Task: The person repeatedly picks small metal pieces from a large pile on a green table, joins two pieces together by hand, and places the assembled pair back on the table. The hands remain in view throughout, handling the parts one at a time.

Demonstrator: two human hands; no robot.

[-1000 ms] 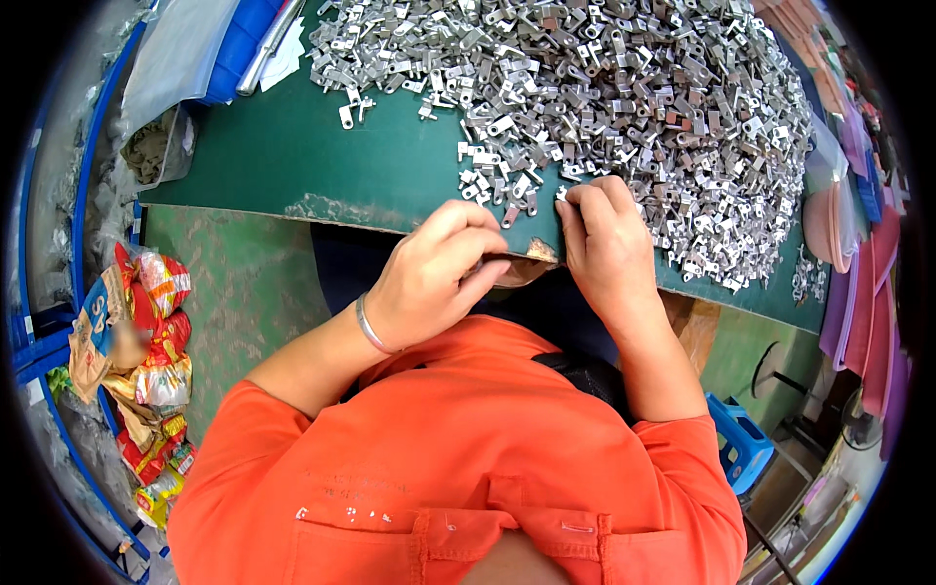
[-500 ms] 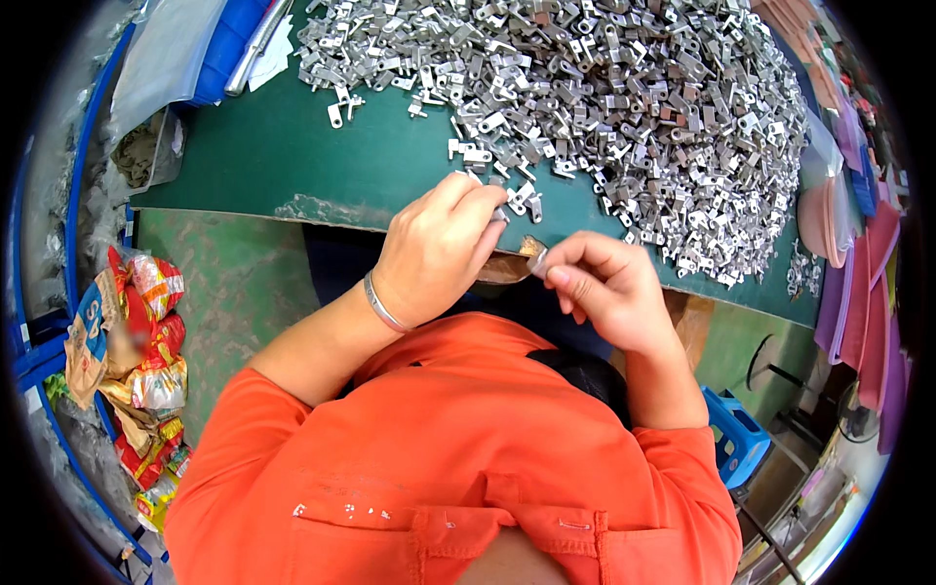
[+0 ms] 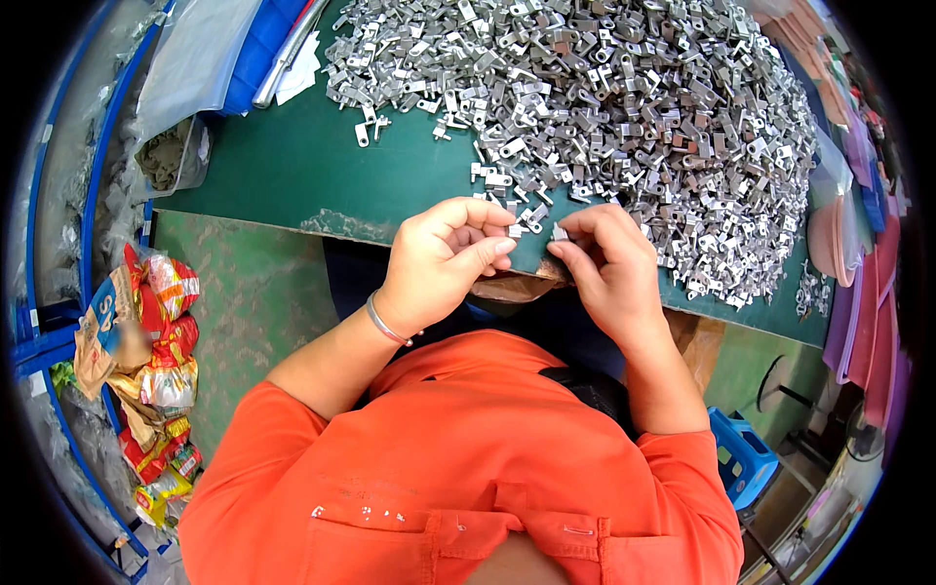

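Observation:
My left hand (image 3: 439, 261), with a metal bangle on its wrist, is above the near edge of the green table (image 3: 283, 161). Its thumb and fingertips pinch a small silver metal bracket (image 3: 515, 231). Just to the right, my right hand (image 3: 616, 271) is closed, holding another small metal bracket (image 3: 559, 234) between thumb and forefinger. The two pieces are a short gap apart. Loose brackets lie right beyond my fingertips, at the near fringe of a large heap of similar metal brackets (image 3: 604, 107) with holes in their tabs.
At the back left are a blue bin (image 3: 252, 58), a metal rod (image 3: 285, 60) and a clear tub (image 3: 180, 156). Colourful packets (image 3: 161, 361) hang by the blue rack on the left. A blue stool (image 3: 741, 456) stands at lower right; pink and purple sheets (image 3: 863, 312) line the right.
My left hand has turned from palm-down over the loose brackets to a pinch with its thumb showing. My right hand has risen from the table edge. The whole view has shifted slightly.

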